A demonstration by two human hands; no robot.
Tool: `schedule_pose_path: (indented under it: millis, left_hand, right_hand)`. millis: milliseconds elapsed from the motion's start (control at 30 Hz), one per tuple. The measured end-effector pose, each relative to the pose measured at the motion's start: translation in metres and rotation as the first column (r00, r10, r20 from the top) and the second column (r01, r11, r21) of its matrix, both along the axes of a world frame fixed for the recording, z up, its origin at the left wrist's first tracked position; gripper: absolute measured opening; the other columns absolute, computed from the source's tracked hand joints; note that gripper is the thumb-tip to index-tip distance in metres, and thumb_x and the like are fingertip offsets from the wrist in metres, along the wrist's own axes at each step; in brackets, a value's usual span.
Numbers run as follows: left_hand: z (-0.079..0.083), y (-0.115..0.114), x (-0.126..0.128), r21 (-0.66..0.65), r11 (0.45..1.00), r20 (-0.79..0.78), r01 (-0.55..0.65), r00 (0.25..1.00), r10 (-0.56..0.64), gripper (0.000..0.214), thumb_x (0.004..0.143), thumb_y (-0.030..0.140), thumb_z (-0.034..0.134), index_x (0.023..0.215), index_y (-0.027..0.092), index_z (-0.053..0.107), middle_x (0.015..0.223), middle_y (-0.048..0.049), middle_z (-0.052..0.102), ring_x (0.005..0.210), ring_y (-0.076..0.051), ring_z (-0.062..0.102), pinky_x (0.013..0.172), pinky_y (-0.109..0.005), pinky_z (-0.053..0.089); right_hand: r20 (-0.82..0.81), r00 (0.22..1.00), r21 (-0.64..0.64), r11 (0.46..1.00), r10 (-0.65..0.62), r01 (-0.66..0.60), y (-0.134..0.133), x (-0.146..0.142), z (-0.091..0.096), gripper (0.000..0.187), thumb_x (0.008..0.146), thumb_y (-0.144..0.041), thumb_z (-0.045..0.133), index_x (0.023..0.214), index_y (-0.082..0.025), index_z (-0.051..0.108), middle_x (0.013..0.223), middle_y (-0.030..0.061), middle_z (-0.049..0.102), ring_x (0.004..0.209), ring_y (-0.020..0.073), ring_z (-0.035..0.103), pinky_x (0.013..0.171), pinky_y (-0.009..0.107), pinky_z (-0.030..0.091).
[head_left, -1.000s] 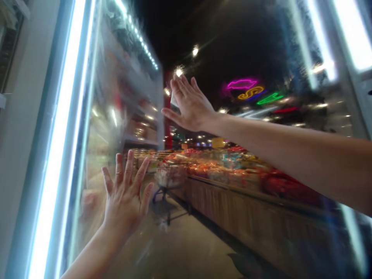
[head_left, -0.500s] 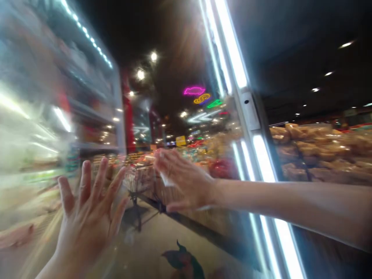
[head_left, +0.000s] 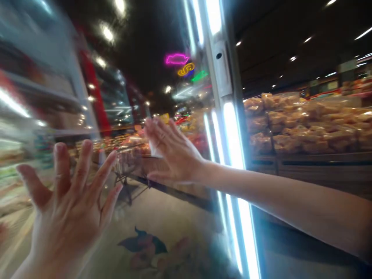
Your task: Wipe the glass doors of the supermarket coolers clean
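My left hand (head_left: 69, 205) is raised at the lower left with its fingers spread wide, apparently flat against a see-through glass panel (head_left: 180, 217). Farther right, my right hand (head_left: 174, 153) lies stretched out flat toward the same panel, its arm reaching in from the right edge. A small white piece, likely a cloth (head_left: 155, 149), shows beneath its fingers and thumb. Just right of this hand, an upright frame with bright light strips (head_left: 232, 135) runs behind my forearm. Whether the palms touch the glass is hidden.
Packed goods in clear bags (head_left: 302, 128) are heaped on a display at the right. A shopping cart (head_left: 128, 166) appears beyond or in the glass. Blurred lit shelves (head_left: 17, 186) stand at the left. A leaf-and-pink pattern (head_left: 145, 248) shows low in the glass.
The view has turned right, so the frame and neon shapes sit farther left. Both hands appear farther left and higher, the left fingers still spread. The white cloth has moved along with my right hand.
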State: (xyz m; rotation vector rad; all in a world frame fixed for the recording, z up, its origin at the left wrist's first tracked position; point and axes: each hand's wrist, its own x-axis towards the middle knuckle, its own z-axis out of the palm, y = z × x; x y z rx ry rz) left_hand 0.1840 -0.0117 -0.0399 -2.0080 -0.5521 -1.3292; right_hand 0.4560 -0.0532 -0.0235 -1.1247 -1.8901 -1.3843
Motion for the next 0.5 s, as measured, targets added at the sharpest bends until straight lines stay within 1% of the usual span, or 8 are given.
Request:
schedule_pose_path:
  millis: [67, 100, 200, 267, 300, 333, 400, 500]
  left_hand:
    - [-0.006, -0.006, 0.0, 0.059, 0.993, -0.111, -0.101, 0.988, 0.107, 0.071, 0.099, 0.041, 0.056, 0.163, 0.041, 0.026, 0.176, 0.0017, 0.008, 0.163, -0.036, 0.0, 0.125, -0.073, -0.011]
    - [-0.014, -0.008, -0.001, 0.074, 0.987, -0.142, -0.143, 0.978, 0.152, 0.075, 0.1, 0.039, 0.056, 0.165, 0.039, 0.019, 0.177, 0.0002, 0.003, 0.163, -0.036, -0.004, 0.124, -0.073, -0.012]
    - [-0.052, -0.013, -0.008, 0.009, 0.975, -0.133, -0.222, 0.966, 0.221, 0.081, 0.098, 0.037, 0.059, 0.165, 0.04, 0.015, 0.177, 0.0023, -0.004, 0.163, -0.033, -0.01, 0.127, -0.066, -0.015]
    - [-0.083, -0.016, -0.015, -0.049, 0.964, -0.104, -0.263, 0.961, 0.257, 0.085, 0.095, 0.035, 0.063, 0.165, 0.041, 0.015, 0.177, 0.004, -0.006, 0.163, -0.031, -0.012, 0.128, -0.064, -0.015]
    - [-0.096, -0.018, -0.018, -0.068, 0.957, -0.095, -0.282, 0.957, 0.275, 0.087, 0.094, 0.034, 0.065, 0.165, 0.041, 0.014, 0.177, 0.0042, -0.008, 0.162, -0.031, -0.013, 0.128, -0.063, -0.015]
    - [-0.108, -0.018, -0.021, -0.082, 0.95, -0.094, -0.301, 0.951, 0.293, 0.089, 0.094, 0.033, 0.066, 0.165, 0.041, 0.013, 0.176, 0.004, -0.01, 0.162, -0.03, -0.016, 0.128, -0.064, -0.015]
    - [-0.126, -0.019, -0.027, -0.11, 0.935, -0.101, -0.336, 0.94, 0.326, 0.092, 0.093, 0.032, 0.066, 0.166, 0.039, 0.01, 0.175, 0.0029, -0.015, 0.161, -0.03, -0.021, 0.127, -0.064, -0.016]
    - [-0.143, -0.019, -0.036, -0.157, 0.918, -0.036, -0.365, 0.931, 0.364, 0.092, 0.094, 0.026, 0.063, 0.166, 0.038, 0.008, 0.175, 0.002, -0.018, 0.16, -0.029, -0.025, 0.126, -0.067, -0.015]
  right_hand:
    - [-0.233, 0.972, 0.072, 0.997, -0.006, 0.023, 0.0, 0.0, -0.011, 0.105, 0.098, -0.077, 0.035, 0.167, -0.004, 0.003, 0.176, 0.0188, 0.008, 0.163, 0.0298, -0.006, 0.134, 0.055, 0.001]
    - [-0.304, 0.953, 0.091, 0.996, 0.008, 0.021, 0.001, -0.002, -0.026, 0.105, 0.098, -0.076, 0.033, 0.167, -0.004, -0.001, 0.175, 0.0197, 0.008, 0.163, 0.0312, -0.006, 0.133, 0.058, 0.003]
    - [-0.305, 0.95, 0.089, 0.995, 0.066, -0.041, -0.002, -0.027, -0.103, 0.103, 0.098, -0.076, 0.028, 0.167, -0.007, -0.007, 0.175, 0.0165, 0.013, 0.163, 0.0294, -0.007, 0.133, 0.06, 0.008]
    - [-0.218, 0.971, 0.075, 0.993, 0.101, -0.087, -0.006, -0.051, -0.149, 0.097, 0.1, -0.073, 0.024, 0.167, -0.006, 0.001, 0.175, 0.0094, 0.011, 0.163, 0.0249, -0.004, 0.134, 0.05, 0.0]
    - [-0.234, 0.966, 0.072, 0.993, 0.105, -0.091, -0.007, -0.061, -0.163, 0.093, 0.102, -0.067, 0.029, 0.167, -0.007, 0.003, 0.174, 0.0076, 0.012, 0.163, 0.0241, -0.002, 0.135, 0.049, -0.001]
    - [-0.26, 0.96, 0.066, 0.994, 0.107, -0.092, -0.006, -0.071, -0.169, 0.087, 0.104, -0.059, 0.034, 0.167, -0.008, 0.004, 0.174, 0.0064, 0.013, 0.163, 0.0231, -0.001, 0.135, 0.048, -0.002]
    - [-0.362, 0.926, 0.065, 0.994, 0.108, -0.091, -0.003, -0.084, -0.167, 0.082, 0.104, -0.043, 0.042, 0.168, -0.012, 0.0, 0.173, 0.0066, 0.016, 0.163, 0.0231, 0.001, 0.134, 0.053, 0.002]
    - [-0.472, 0.872, 0.073, 0.991, 0.131, -0.11, 0.002, -0.098, -0.168, 0.082, 0.104, -0.035, 0.044, 0.167, -0.014, -0.003, 0.172, 0.0092, 0.019, 0.162, 0.0258, 0.003, 0.132, 0.062, 0.01]
